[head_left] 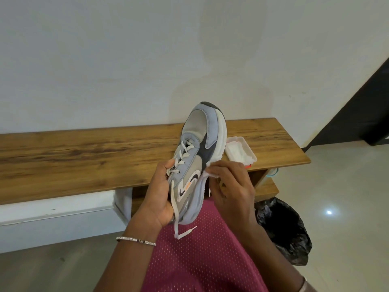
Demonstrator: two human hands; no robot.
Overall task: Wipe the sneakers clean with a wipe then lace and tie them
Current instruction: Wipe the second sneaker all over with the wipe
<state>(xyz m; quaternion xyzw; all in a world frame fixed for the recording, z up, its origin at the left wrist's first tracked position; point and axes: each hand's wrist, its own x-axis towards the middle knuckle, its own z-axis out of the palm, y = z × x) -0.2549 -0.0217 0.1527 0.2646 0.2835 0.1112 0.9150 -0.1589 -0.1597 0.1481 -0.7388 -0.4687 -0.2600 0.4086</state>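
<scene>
While left hand (160, 192) grips sneaker (195, 157) at laces, right hand (229, 186) pinches wipe (207, 175); shoe light, upper squishy, sole stiff, so hold midfoot.

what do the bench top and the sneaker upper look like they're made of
The bench top: wood or wood-look laminate, judging by streaked brown grain, low sheen. The sneaker: apparently grey mesh panels with suede-like blue-grey overlays and a white foam-like sole.

Left hand (160, 193), right hand (231, 186), fingers curled.
</scene>
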